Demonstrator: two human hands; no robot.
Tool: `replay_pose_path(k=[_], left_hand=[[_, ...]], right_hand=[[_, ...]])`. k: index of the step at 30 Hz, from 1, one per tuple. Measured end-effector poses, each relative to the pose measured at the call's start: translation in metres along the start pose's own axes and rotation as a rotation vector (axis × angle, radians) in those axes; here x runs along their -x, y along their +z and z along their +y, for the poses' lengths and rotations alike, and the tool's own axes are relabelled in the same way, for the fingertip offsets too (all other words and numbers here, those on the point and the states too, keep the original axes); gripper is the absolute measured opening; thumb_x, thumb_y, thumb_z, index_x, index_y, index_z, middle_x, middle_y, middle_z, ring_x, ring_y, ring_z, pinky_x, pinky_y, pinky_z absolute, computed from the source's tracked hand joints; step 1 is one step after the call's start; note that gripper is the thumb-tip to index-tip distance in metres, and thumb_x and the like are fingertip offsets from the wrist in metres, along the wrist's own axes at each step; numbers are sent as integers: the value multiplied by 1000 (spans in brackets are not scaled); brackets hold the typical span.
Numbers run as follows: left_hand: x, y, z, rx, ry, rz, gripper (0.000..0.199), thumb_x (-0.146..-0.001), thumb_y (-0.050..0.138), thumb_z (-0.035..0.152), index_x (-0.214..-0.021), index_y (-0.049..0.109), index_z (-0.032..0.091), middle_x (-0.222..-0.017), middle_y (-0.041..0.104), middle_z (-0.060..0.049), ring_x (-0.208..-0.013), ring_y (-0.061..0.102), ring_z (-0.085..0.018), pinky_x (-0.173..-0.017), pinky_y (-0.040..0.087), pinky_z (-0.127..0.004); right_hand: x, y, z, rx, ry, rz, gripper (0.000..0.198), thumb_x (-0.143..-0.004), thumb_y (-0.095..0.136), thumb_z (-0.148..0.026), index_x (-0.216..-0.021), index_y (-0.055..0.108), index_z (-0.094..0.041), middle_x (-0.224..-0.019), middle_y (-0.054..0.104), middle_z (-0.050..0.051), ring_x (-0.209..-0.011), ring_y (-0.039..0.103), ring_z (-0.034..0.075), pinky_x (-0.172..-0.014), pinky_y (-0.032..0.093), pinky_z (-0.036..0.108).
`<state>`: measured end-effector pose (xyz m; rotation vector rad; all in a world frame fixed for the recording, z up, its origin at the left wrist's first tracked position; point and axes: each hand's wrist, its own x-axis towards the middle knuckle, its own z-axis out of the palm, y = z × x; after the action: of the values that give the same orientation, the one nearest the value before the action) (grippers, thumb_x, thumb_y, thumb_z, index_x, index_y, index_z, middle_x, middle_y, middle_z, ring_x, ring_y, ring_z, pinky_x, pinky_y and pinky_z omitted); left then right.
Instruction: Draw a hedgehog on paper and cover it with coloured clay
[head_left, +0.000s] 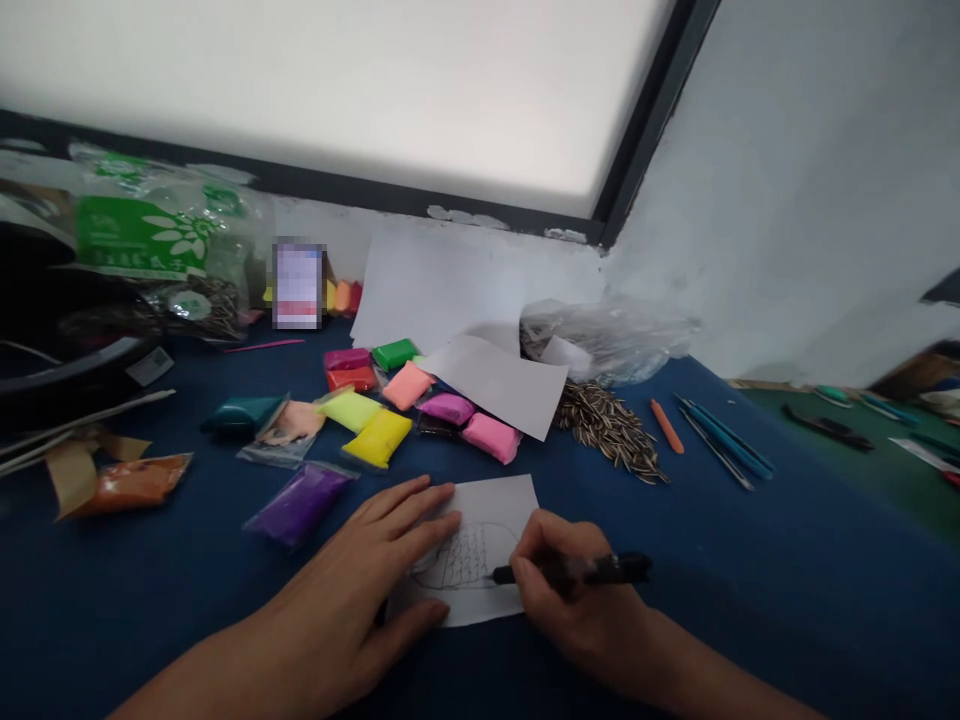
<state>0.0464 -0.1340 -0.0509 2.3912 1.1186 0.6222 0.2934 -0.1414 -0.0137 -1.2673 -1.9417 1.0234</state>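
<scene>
A small sheet of white paper lies on the dark blue table, bearing an oval outline filled with rows of small curved marks. My left hand rests flat on the paper's left side, fingers stretched out and slightly apart. A black pen is gripped in my right hand, its tip at the lower right of the drawing. Part of the oval's left end is hidden under my left fingers. Just beyond the paper lie a purple packet of clay-like material, a yellow packet and a pink packet.
Sunflower seeds are heaped behind my right hand, near an orange stick and blue tools. More white paper leans against the wall. An orange-brown packet and a green-and-clear bag are at left.
</scene>
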Motion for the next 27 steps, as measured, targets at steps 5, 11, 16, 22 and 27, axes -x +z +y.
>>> replay_pose_path(k=[5,11,16,22,27], left_hand=[[-1,0,0,12,-3,-2,61,-90,67,27,-148,49,36,-161,42,-2,-149,34,-35,-116,38,-61],[-1,-4,-4,32,12,-50,62,-92,68,28,-150,47,38,-162,40,-2,-150,32,-36,-115,39,-61],[-1,-6,-6,41,26,-76,63,-93,68,30,-151,45,39,-163,38,-2,-150,31,-37,-115,39,-61],[0,-7,-5,20,6,-104,62,-95,66,30,-152,42,39,-165,35,-2,-151,27,-36,-116,37,-62],[0,-7,-5,24,5,-84,67,-93,67,30,-153,40,43,-164,36,0,-150,30,-37,-114,38,-62]], right_hand=[[1,-2,-1,1,4,-3,15,-83,52,-23,-68,48,-22,-54,47,-5,-45,38,9,-42,28,21],[1,-1,-1,55,-26,10,15,-82,50,-23,-68,47,-22,-54,48,-4,-46,39,9,-42,28,21],[3,-2,-3,89,-35,16,16,-82,49,-22,-67,46,-22,-55,49,-3,-46,41,10,-43,30,22],[0,-2,8,47,-30,122,20,-87,51,-25,-67,48,-22,-55,46,-5,-47,41,10,-44,31,22],[-3,-4,15,-45,57,156,22,-93,52,-31,-72,48,-22,-56,49,-5,-47,49,11,-44,38,22]])
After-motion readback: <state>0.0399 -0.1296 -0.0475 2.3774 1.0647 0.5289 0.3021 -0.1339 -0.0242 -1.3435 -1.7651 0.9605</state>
